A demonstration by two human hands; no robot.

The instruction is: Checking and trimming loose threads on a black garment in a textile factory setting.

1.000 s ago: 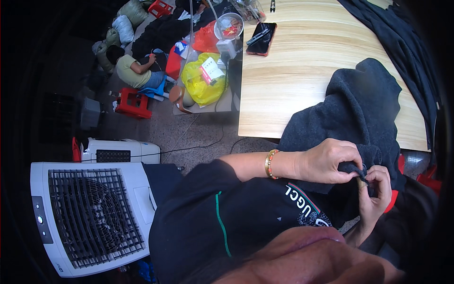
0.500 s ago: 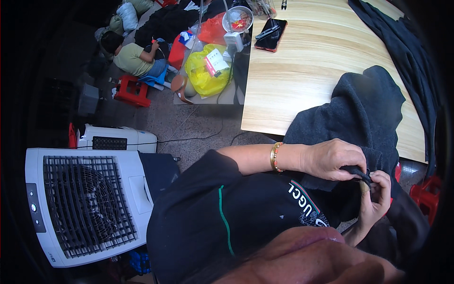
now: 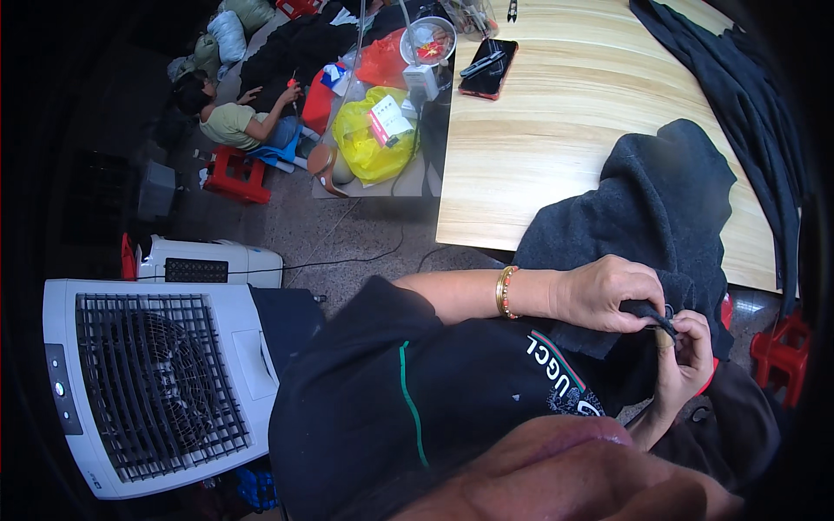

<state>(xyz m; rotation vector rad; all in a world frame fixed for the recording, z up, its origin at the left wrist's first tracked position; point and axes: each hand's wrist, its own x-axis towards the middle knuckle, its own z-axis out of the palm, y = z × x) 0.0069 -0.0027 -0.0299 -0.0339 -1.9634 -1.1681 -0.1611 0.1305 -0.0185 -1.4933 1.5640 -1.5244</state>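
At the near edge of the tabletop [image 3: 512, 165], a dark cloth [image 3: 627, 217] lies partly on the surface and spills over the side. The left hand [image 3: 605, 295], with bracelets [image 3: 504, 293] at its wrist, pinches a narrow fold [image 3: 643, 309] of it between thumb and curled fingers. Just beside, the right hand [image 3: 685, 363] has thumb and forefinger pressed together on the fold's tip; whether they also hold some small tool is too fine to make out. The step in hand looks like close fingerwork on this folded edge. The next move probably calls for a steady left grip and small, careful shifts of the right fingers.
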